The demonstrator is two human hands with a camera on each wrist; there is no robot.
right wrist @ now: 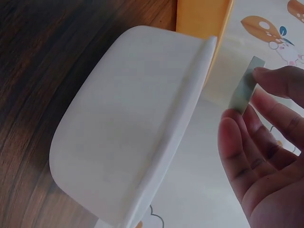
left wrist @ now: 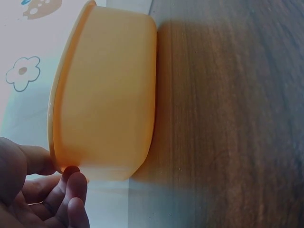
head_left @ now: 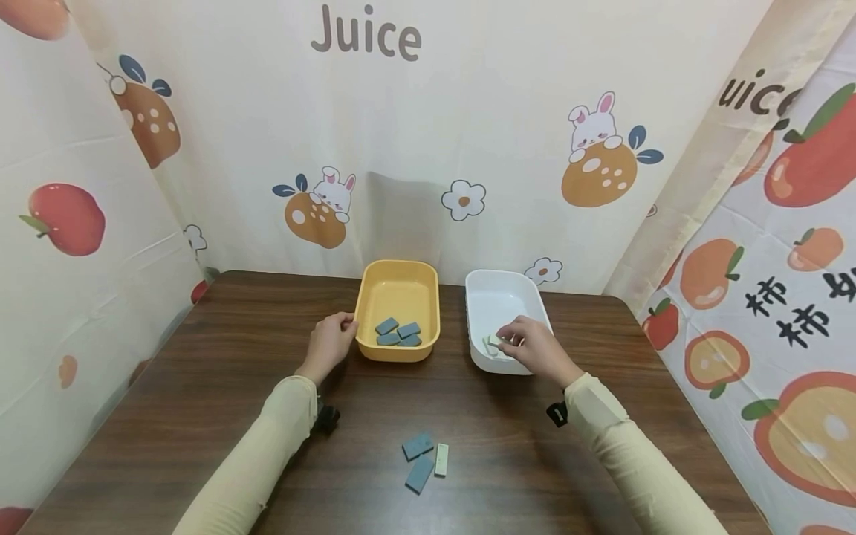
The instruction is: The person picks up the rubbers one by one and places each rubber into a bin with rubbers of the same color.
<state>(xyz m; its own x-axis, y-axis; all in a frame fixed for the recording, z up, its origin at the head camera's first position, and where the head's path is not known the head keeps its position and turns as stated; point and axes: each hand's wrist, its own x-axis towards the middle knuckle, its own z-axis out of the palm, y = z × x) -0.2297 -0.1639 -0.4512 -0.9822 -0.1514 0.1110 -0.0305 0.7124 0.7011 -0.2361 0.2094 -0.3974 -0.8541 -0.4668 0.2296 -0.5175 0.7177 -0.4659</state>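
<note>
My left hand (head_left: pixel 329 343) is at the left side of a yellow plastic bin (head_left: pixel 431 316), its thumb and fingers pinching the rim, as the left wrist view shows. Several blue-grey rectangular blocks (head_left: pixel 388 325) lie at the near end inside that bin. Over the near end of a white plastic bin (head_left: pixel 476 305), my right hand (head_left: pixel 537 348) pinches a pale green rectangular block (right wrist: pixel 247 85) between thumb and fingertips. Beneath it other pale green blocks (head_left: pixel 490 348) lie in the white bin, partly hidden by the hand.
Nearer me on the brown wooden table (head_left: pixel 495 461) lie two blue-grey blocks (head_left: pixel 420 474) and one pale green block (head_left: pixel 441 460). Behind the bins hangs a printed curtain (head_left: pixel 414 111), with more printed cloth along both sides.
</note>
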